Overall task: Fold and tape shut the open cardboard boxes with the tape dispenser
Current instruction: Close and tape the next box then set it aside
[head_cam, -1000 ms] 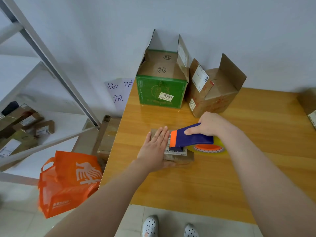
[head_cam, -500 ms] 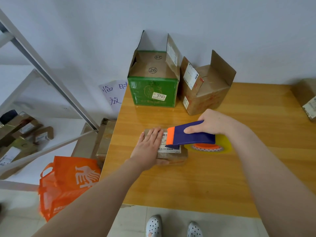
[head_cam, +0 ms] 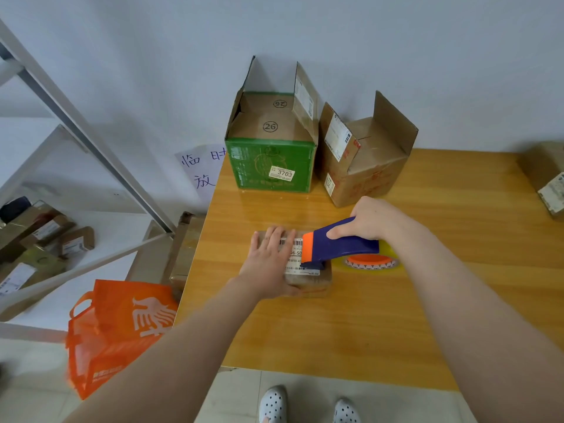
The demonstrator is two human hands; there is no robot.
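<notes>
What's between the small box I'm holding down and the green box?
Only bare table separates small box and green box, in the head view.

We look from head height, forward and down, close over the table (head_cam: 305, 331) and on to the wall (head_cam: 396, 41) behind it. Our left forearm (head_cam: 183, 346) and right forearm (head_cam: 488, 315) enter from the bottom edge, our shoes (head_cam: 273, 404) show below, and the wide lens takes in the shelf frame (head_cam: 91, 145) at left.
</notes>
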